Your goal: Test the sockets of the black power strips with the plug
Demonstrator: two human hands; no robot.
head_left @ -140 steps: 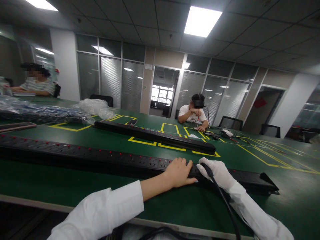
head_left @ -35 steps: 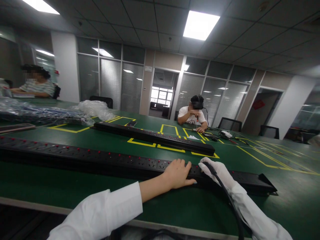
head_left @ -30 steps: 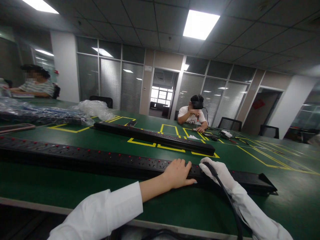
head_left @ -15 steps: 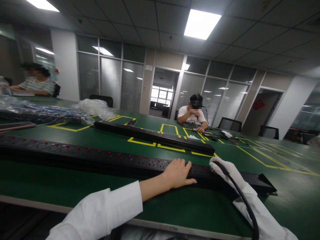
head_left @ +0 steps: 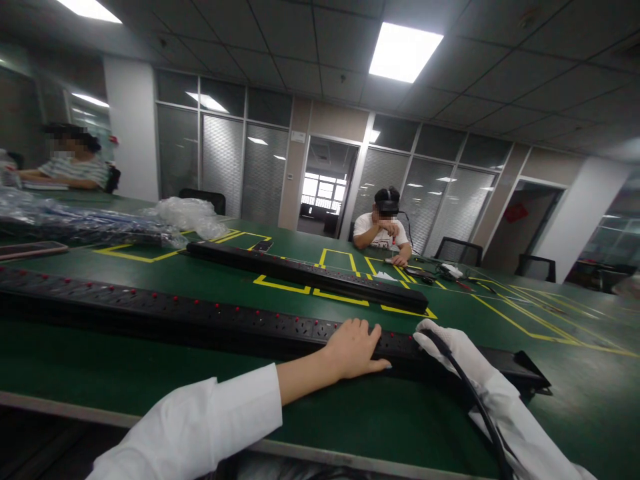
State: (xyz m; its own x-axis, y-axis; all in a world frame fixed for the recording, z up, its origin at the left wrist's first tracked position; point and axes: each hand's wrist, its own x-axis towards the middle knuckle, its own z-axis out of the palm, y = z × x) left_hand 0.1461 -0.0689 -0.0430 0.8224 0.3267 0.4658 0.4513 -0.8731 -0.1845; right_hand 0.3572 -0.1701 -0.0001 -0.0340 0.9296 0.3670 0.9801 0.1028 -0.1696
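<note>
We log the right hand (head_left: pixel 463 352), closed round the cord (head_left: pixel 474 393), now closer to the right end of the nearer strip (head_left: pixel 225 321), by the worktop's (head_left: pixel 125 367) front edge under our spread left hand (head_left: pixel 353 348); work likely advances rightward.

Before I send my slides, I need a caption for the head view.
Bare left hand rests on a long black power strip as the gloved right hand holds a black cable.

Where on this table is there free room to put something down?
Bare green tabletop shows between the near power strip and the front edge, left of the left sleeve; also right of the strip's end plate. Crowded: plastic wrapping at far left, cables near the seated co-worker.
</note>
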